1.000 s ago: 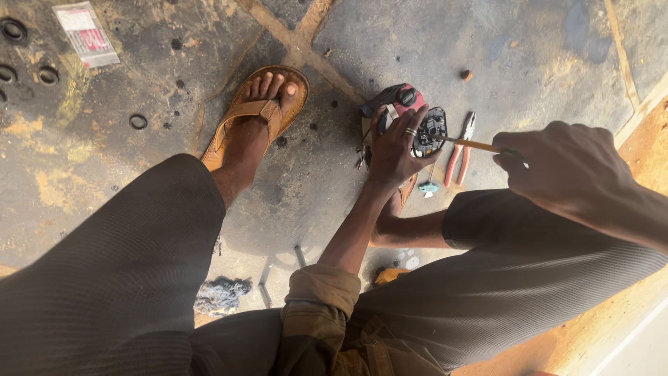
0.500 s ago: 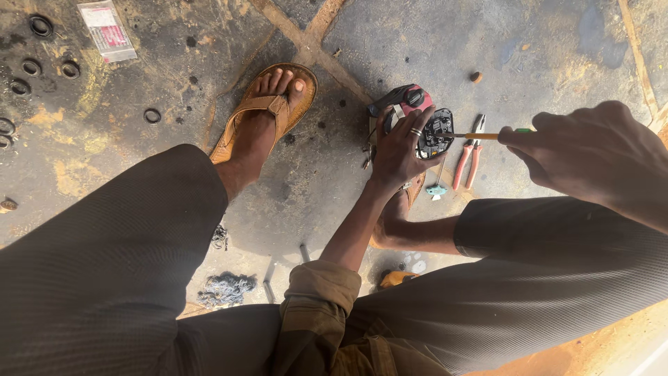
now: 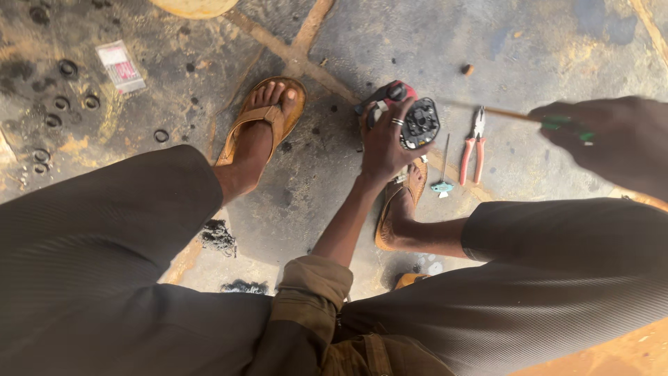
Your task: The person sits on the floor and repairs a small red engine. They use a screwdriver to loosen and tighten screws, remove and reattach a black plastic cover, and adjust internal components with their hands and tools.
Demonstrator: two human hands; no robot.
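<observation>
Below, left hand (image 3: 385, 143) fingers grip the black-and-red motor part (image 3: 416, 120); right hand (image 3: 616, 139) fingers clasp a screwdriver (image 3: 536, 118).

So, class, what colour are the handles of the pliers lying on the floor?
Red, or pinkish red: the pliers show best in the head view.

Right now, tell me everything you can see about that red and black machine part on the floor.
The machine part is a small red and black motor-like unit with a round dark face showing metal bits inside. It rests on the stained concrete floor by the sandalled foot. The left hand, ring on one finger, grips it from above. The right hand holds a screwdriver clear of it.
</observation>
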